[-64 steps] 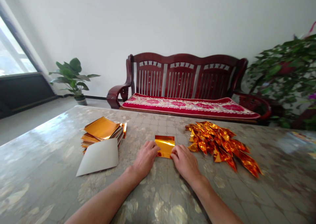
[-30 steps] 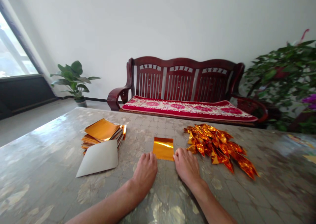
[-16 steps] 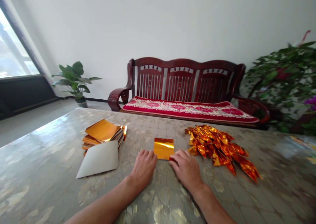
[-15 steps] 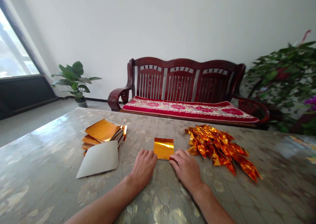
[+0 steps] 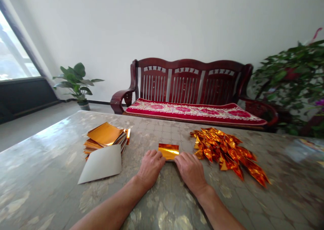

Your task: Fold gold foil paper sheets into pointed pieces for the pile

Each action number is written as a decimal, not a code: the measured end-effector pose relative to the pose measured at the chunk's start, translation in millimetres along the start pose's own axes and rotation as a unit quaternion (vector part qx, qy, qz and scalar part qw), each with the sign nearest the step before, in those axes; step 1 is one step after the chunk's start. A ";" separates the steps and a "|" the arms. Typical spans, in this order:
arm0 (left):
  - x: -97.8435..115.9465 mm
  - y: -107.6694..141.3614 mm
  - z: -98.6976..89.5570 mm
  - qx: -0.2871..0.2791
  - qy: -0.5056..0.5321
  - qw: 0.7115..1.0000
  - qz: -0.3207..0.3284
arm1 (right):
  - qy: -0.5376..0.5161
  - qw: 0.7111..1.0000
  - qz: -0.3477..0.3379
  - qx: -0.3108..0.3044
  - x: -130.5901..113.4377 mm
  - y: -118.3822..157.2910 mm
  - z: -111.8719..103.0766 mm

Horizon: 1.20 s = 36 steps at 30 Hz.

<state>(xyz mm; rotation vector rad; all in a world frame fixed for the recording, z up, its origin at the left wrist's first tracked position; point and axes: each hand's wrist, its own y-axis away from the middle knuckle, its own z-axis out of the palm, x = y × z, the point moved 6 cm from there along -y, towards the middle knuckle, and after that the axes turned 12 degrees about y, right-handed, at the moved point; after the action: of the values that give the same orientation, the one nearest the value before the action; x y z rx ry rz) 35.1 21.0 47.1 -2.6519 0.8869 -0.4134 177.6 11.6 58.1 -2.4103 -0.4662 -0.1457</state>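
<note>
A shiny gold foil sheet (image 5: 168, 151) lies at the middle of the table, its near edge slightly raised. At its near left corner my left hand (image 5: 152, 166) has its fingers closed on the edge. My right hand (image 5: 190, 172) pinches the near right corner in the same way. To the left is a stack of gold sheets (image 5: 105, 134), with a pale grey sheet (image 5: 103, 164) leaning over its front. Right of my hands lies a pile of folded orange-gold foil pieces (image 5: 225, 149).
The patterned table (image 5: 63, 149) fills the foreground. Clear plastic (image 5: 301, 150) lies at its right side. Behind it stands a dark red wooden bench (image 5: 184, 88) with a red floral cover, a potted plant (image 5: 76, 81) at left and leafy plants (image 5: 293, 78) at right.
The near edge of the foil sheet has lifted and moved away from me, so less of its face shows. My left hand has shifted right and inward; both hands have closed in on the edge.
</note>
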 end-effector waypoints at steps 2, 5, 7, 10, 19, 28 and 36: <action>-3.0 1.2 -5.0 0.031 0.044 0.998 -0.024 | -0.028 0.998 0.021 0.050 1.5 -0.6 -11.1; -17.0 0.7 -10.1 0.105 0.209 0.965 -0.115 | -0.080 0.989 0.052 0.115 4.2 2.1 -25.5; -29.6 0.3 -6.3 0.155 0.351 0.901 -0.204 | -0.112 0.985 0.044 0.124 0.8 4.6 -30.0; -35.9 0.6 11.8 0.167 0.554 0.755 -0.309 | -0.143 0.984 -0.001 0.108 -12.5 6.2 -32.5; -3.6 5.3 33.2 0.038 0.690 0.643 -0.330 | -0.123 0.990 -0.013 0.074 -18.2 2.7 -25.6; 0.4 7.4 -21.0 0.099 0.244 0.963 -0.061 | -0.222 0.970 0.057 0.078 12.2 11.0 -9.2; -5.4 3.2 -13.7 0.049 0.118 0.992 -0.003 | -0.280 0.954 0.098 0.037 16.6 12.8 8.1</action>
<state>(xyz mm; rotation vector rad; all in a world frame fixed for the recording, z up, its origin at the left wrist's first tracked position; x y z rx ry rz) 24.2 19.2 57.5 -2.5519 0.9015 -0.7658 197.6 12.5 47.9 -2.3836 -0.4637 0.6461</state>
